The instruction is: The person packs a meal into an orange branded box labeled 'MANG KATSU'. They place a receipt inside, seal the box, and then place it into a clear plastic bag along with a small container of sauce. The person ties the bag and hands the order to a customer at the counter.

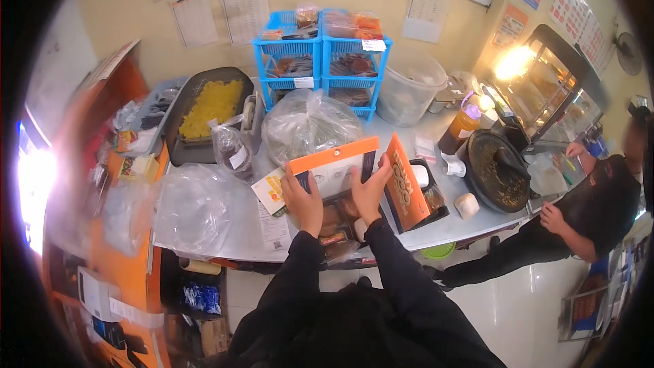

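Note:
Both hands grip an orange and white cardboard meal-box cover (332,170) by its opposite sides. My left hand (303,203) is closed on its left edge, thumb on the near face. At the right edge my right hand (370,187) is closed the same way. Below the cover sits a meal tray (332,219) with brown food in compartments, partly hidden by my hands and wrists. Just right of my right hand stands a second orange cover (406,194), tilted up beside another black food tray (434,199).
A tied clear bag (310,126) lies behind the cover, before blue basket racks (321,61). At left are a pan of yellow food (214,105) and plastic bags (194,204). A stone mortar (496,170) stands right, near a co-worker (593,197) and lit display case (538,88).

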The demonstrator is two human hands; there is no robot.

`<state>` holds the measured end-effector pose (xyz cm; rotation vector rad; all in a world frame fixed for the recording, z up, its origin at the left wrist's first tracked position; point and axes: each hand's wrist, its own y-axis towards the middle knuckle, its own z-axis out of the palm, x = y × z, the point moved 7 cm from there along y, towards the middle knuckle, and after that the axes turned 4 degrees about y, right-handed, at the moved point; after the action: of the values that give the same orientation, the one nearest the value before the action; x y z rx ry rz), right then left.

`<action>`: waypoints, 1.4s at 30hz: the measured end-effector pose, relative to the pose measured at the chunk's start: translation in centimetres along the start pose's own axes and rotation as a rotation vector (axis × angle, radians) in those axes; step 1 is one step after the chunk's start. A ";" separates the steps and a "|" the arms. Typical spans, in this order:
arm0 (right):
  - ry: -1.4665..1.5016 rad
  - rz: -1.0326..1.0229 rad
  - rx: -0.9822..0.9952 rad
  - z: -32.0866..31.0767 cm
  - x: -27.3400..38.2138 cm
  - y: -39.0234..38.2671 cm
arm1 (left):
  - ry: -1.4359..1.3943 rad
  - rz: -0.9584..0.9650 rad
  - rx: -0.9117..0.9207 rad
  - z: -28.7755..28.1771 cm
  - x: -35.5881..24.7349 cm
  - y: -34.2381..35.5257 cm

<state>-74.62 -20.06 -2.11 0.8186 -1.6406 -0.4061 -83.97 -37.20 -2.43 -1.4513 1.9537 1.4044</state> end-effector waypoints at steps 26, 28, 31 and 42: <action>-0.027 0.081 0.365 1.2 -1.1 7.1 | 0.135 0.096 0.137 -1.4 1.7 3.7; -0.115 0.034 0.405 1.8 -1.5 7.3 | 0.216 0.080 0.174 -1.4 1.0 4.0; -0.151 0.013 0.305 0.9 -0.6 7.4 | 0.305 0.084 0.265 -1.2 1.3 4.9; 0.174 -0.191 0.433 -3.5 0.7 4.8 | -0.058 0.415 0.386 -6.2 2.0 0.6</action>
<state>-72.74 -16.61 2.39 1.3044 -1.5114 -0.1039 -83.67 -43.53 -0.74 -0.8589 2.4144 1.1083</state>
